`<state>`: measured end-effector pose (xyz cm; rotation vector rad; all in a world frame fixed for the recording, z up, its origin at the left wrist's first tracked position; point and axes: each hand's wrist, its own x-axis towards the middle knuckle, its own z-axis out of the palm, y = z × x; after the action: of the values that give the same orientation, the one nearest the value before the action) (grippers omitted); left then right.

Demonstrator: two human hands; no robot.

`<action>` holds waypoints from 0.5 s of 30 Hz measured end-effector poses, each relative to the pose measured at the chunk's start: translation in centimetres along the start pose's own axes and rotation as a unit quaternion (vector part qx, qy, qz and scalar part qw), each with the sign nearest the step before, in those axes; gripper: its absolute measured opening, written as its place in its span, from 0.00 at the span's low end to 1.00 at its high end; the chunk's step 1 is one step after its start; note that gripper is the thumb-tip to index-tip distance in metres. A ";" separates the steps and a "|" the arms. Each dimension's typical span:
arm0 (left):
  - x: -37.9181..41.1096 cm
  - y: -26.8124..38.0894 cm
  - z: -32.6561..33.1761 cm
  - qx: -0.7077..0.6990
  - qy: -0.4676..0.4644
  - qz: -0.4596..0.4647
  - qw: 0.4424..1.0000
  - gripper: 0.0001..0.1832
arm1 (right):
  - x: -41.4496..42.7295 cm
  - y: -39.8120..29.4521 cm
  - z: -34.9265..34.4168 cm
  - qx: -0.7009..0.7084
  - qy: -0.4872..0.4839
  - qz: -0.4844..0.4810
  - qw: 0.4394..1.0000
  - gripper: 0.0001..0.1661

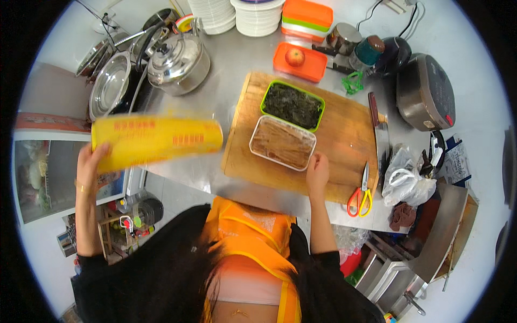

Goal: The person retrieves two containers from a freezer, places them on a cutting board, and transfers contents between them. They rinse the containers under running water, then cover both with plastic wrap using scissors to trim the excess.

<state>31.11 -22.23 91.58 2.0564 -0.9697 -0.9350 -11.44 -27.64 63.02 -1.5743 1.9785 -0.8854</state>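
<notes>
My left hand grips one end of a long yellow box, likely cling film, which bears red writing and is blurred by motion. It is held up at the left, over the counter's front edge. My right hand has its fingers curled at the lower right corner of a white-rimmed plastic container. Brown strips lie in that container under what looks like a clear film. Touching its far side is a green-rimmed container filled with dark, leafy food. Both rest on a wooden cutting board.
Scissors with red and yellow handles and a cleaver lie along the board's right side. Behind the board sits an orange lid bearing an apple. A steel kettle stands back left, a rice cooker at right.
</notes>
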 end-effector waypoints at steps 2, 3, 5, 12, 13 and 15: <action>-2.5 -0.9 -1.2 -0.022 0.003 0.005 1.000 0.15 | -1.3 -1.0 -0.1 0.115 -0.138 0.073 0.981 0.16; -3.6 -1.4 -1.7 0.003 0.030 0.031 0.999 0.15 | -2.4 -2.2 0.0 0.186 -0.243 0.153 0.940 0.17; -5.6 -1.3 -1.8 -0.024 -0.006 0.021 0.999 0.15 | -4.6 -1.2 2.5 0.299 -0.378 0.210 0.851 0.21; -7.6 -4.1 3.0 -0.091 -0.161 0.008 0.983 0.13 | -8.3 -4.7 1.3 0.533 -0.330 0.445 0.639 0.29; -7.2 -4.4 4.0 -0.098 -0.187 0.009 0.977 0.13 | -7.8 -4.4 0.4 0.543 -0.302 0.470 0.627 0.28; -6.2 -5.6 5.9 -0.125 -0.217 -0.011 0.968 0.12 | -8.6 -2.4 -1.3 0.564 -0.255 0.433 0.655 0.27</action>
<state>25.36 -15.82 86.00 1.6872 -0.9871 -1.4809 -8.66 -19.41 65.32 -0.0342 1.0291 -0.7966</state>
